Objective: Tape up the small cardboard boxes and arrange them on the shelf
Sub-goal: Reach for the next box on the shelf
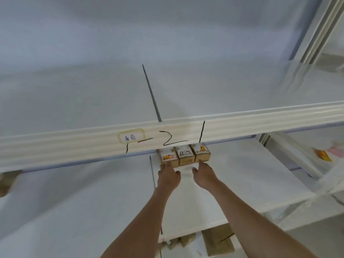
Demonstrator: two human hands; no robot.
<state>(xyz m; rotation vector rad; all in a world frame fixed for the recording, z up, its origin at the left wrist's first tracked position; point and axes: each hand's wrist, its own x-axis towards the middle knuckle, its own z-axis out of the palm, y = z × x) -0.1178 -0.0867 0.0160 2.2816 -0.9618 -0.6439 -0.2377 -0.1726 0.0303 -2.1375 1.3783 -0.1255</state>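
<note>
Three small cardboard boxes stand side by side on a white shelf board (242,175), partly under the beam of the shelf above. The left box (168,158) has a red and yellow label, the middle box (185,157) has handwriting on top, and the right box (202,153) carries an orange label. My left hand (168,176) reaches in with its index finger touching the front of the left box. My right hand (203,174) does the same, fingertip against the front of the right box. Neither hand holds anything.
A cream shelf beam (93,146) with a handwritten label (131,136) and black marker lines crosses the view just above the boxes. Brown cardboard pieces (217,241) lie below the shelf's front edge. Orange and pink packets (323,154) lie in the bay to the right.
</note>
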